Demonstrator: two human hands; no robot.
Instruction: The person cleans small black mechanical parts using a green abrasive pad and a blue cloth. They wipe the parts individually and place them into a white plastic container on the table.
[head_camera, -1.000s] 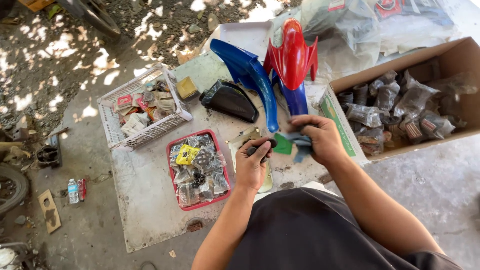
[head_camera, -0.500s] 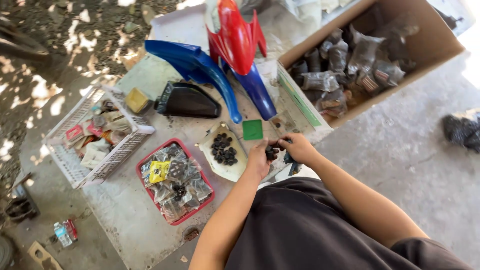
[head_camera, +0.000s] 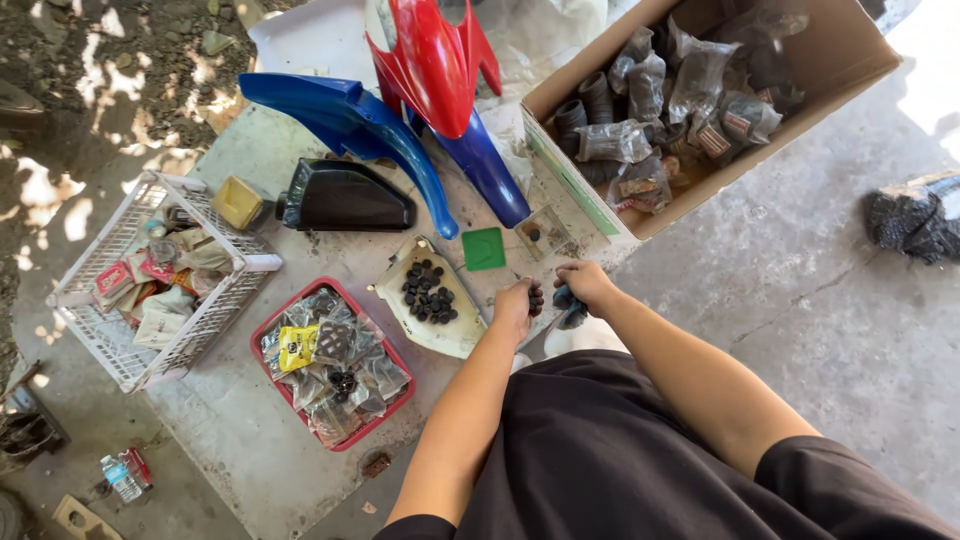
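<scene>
Gripping a few small black parts, the left hand sits at the near edge of the slab, fingers curled shut round them; the right hand is just beside it, closed on a dark bluish piece, tho I can't tell what that piece is. Vs. 1 s ago, both hands have dropped from above the cream tray to the slab's edge, and the green square that was by the right hand now lies flat on the slab, apart from both hands. So the work looks to have gone from picking parts to fitting them together in-hand. More black parts lie in the cream tray, just left of the left hand. Packages: red tray w/ clear bags, one bag w/ a yellow label; white basket at left w/ paper packets, some red-printed; cardboard box at upper right, green stripe on its side, full of clear-bagged dark rubber parts. Behind: blue fender, red cowl, black cover, small yellow box.
</scene>
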